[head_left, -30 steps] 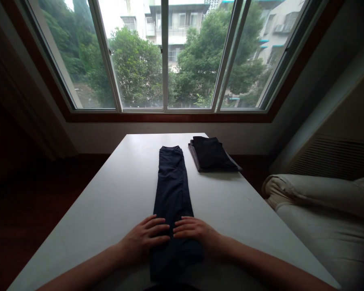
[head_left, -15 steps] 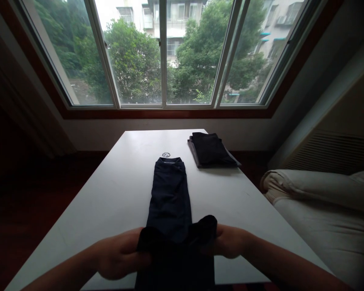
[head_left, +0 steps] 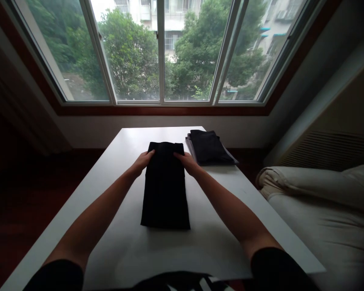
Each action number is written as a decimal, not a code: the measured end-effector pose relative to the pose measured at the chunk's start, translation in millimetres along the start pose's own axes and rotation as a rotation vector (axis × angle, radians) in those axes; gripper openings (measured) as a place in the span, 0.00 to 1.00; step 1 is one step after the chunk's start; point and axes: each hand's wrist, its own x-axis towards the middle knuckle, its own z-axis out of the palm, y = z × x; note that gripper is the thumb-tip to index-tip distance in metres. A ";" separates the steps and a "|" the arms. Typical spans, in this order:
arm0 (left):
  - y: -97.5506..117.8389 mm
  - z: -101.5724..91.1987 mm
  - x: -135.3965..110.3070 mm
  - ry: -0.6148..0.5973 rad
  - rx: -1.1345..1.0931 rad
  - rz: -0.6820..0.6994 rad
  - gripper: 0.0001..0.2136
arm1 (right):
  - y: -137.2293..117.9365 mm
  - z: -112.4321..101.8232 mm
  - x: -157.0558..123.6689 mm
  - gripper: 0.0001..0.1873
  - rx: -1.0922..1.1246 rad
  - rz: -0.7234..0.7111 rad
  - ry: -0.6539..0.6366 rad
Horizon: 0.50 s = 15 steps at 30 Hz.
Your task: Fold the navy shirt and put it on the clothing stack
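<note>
A dark pair of trousers (head_left: 165,188), folded into a long rectangle, extends along the middle of the white table. At its far left corner my left hand (head_left: 142,161) pinches the cloth, thumb on top and fingers mostly hidden beneath. My right hand (head_left: 187,161) grips the far right corner the same way. The near end of the cloth is straight and has no hand on it. How far the held end is off the tabletop is hard to tell.
Several dark and grey folded garments (head_left: 210,147) are stacked at the table's back right. The white table (head_left: 115,226) stands below a window (head_left: 162,103). A pale sofa (head_left: 318,206) is on the right, beside the table edge.
Both hands have moved away from me, carrying the near end of the trousers over the far part. The cloth is now about half as long and covers the waistband and the table's oval mark.
</note>
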 end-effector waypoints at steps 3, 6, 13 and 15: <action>-36.9 14.8 28.3 0.108 0.335 0.032 0.26 | 26.2 -5.4 26.3 0.18 -0.465 0.033 0.201; -70.3 34.1 29.1 0.074 0.444 0.093 0.28 | 44.6 -6.1 28.0 0.22 -0.755 -0.169 0.352; -115.4 60.5 19.1 -0.131 0.804 0.320 0.24 | 79.5 28.4 -11.0 0.26 -1.075 -0.433 0.000; -120.1 57.5 24.8 -0.179 0.877 0.344 0.24 | 92.4 35.1 -21.6 0.31 -1.153 -0.357 -0.036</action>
